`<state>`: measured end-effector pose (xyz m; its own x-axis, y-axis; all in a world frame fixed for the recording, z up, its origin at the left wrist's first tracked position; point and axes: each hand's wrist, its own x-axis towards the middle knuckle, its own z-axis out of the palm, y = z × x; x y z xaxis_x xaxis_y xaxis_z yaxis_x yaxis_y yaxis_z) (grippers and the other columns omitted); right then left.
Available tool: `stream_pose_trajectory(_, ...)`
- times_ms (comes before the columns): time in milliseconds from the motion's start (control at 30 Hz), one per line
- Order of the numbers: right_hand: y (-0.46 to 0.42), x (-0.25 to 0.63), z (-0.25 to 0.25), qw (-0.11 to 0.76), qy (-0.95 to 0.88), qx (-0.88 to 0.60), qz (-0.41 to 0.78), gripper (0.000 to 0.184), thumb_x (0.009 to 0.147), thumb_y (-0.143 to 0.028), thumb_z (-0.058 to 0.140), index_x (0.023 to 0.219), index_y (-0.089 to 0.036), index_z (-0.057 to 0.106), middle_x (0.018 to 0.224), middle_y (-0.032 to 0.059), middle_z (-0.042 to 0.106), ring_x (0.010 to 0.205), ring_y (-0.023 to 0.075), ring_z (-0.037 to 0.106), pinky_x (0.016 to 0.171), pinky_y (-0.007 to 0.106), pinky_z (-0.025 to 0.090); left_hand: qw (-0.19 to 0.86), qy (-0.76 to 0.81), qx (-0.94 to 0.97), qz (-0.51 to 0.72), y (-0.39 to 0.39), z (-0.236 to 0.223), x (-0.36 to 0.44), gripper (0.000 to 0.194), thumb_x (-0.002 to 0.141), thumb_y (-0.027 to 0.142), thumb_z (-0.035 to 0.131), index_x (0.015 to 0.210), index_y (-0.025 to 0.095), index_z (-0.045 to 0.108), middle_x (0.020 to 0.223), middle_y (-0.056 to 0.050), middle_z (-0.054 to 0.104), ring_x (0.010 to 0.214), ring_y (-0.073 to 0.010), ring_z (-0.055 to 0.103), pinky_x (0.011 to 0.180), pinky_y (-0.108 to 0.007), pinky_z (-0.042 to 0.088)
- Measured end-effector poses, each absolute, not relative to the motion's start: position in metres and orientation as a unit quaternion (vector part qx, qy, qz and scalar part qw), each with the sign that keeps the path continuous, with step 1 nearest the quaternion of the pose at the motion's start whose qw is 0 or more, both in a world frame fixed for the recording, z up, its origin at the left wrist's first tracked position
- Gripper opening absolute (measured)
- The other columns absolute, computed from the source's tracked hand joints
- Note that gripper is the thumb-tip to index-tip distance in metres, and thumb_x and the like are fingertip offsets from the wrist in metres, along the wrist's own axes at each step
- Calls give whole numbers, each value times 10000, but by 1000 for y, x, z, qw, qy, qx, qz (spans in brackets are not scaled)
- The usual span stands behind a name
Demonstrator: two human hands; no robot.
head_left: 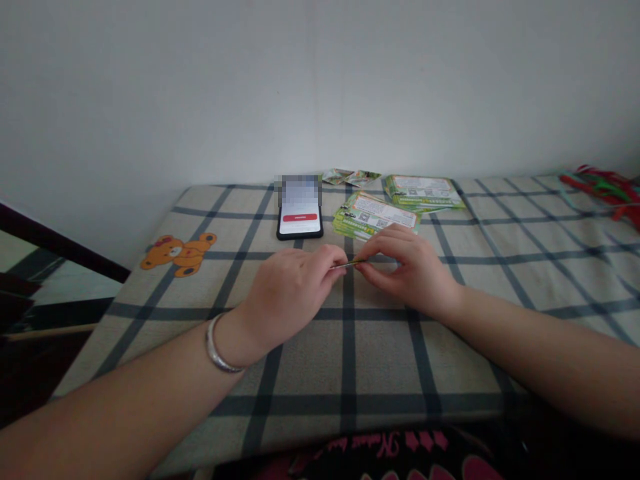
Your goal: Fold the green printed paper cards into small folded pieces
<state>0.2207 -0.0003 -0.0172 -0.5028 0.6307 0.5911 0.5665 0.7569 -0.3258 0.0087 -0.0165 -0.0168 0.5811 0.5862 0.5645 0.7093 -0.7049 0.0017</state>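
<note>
My left hand (305,280), with a silver bangle at the wrist, pinches one end of a thin card (346,264). The card is seen almost edge-on, so its printed face does not show. Thumb and fingertips of my right hand (407,263) close on its other end. Both hands are just above the checked cloth, close together near the middle of the table. Right behind my right hand lies a fanned pile of green and white printed cards (380,215).
A second card pile (425,190) lies farther back, beside two small colourful pieces (350,177) near the wall. A phone (300,213) lies left of the piles. An orange bear cutout (179,254) is at the left; red and green strips (607,190) lie far right.
</note>
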Motion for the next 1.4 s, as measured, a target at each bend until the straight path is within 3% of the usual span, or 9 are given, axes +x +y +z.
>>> stream_pose_trajectory(333, -9, 213, -16, 368, -835, -385, 137, 36, 765, -161, 604, 759, -176, 637, 706, -7, 646, 671, 116, 588, 633, 242, 447, 55, -361, -890, -272, -14, -18, 9, 137, 924, 257, 548, 882, 177, 652, 772, -11, 711, 682, -185, 652, 622, -300, 450)
stream_pose_trajectory(667, -7, 217, -17, 355, -820, -394, 215, 67, 768, -154, 596, 775, -172, 659, 739, 8, 699, 690, 123, 631, 648, 246, 473, 18, -383, -886, -261, -14, -16, 9, 142, 919, 230, 529, 902, 197, 666, 809, -8, 724, 695, -166, 658, 629, -280, 450)
stream_pose_trajectory(1000, -6, 218, -20, 375, -810, -382, 239, 66, 772, -123, 583, 774, -167, 633, 740, 3, 687, 678, 111, 608, 619, 234, 454, -121, -424, -855, -272, -16, -12, 12, 156, 937, 215, 492, 863, 176, 624, 710, 17, 667, 637, -119, 619, 577, -221, 419)
stream_pose_trajectory(1167, -4, 219, -19, 377, -796, -369, 296, 99, 788, -126, 567, 835, -163, 645, 769, 8, 667, 695, 114, 586, 616, 243, 452, -67, -419, -869, -254, -15, -14, 9, 148, 933, 235, 498, 905, 194, 637, 727, 12, 672, 644, -135, 623, 585, -240, 418)
stream_pose_trajectory(1300, 1, 221, -18, 356, -760, -350, 415, 128, 869, -218, 530, 835, -164, 641, 812, 34, 697, 780, 139, 636, 731, 297, 503, 20, -385, -890, -245, -15, -14, 8, 165, 935, 238, 489, 885, 198, 642, 737, 4, 688, 647, -150, 624, 599, -267, 410)
stream_pose_trajectory(1400, 5, 221, -19, 351, -735, -338, 472, 180, 884, -292, 544, 784, -171, 632, 775, 25, 695, 757, 132, 636, 730, 290, 509, 67, -352, -899, -251, -15, -13, 9, 202, 945, 239, 466, 844, 195, 635, 713, 6, 685, 643, -157, 620, 607, -285, 409)
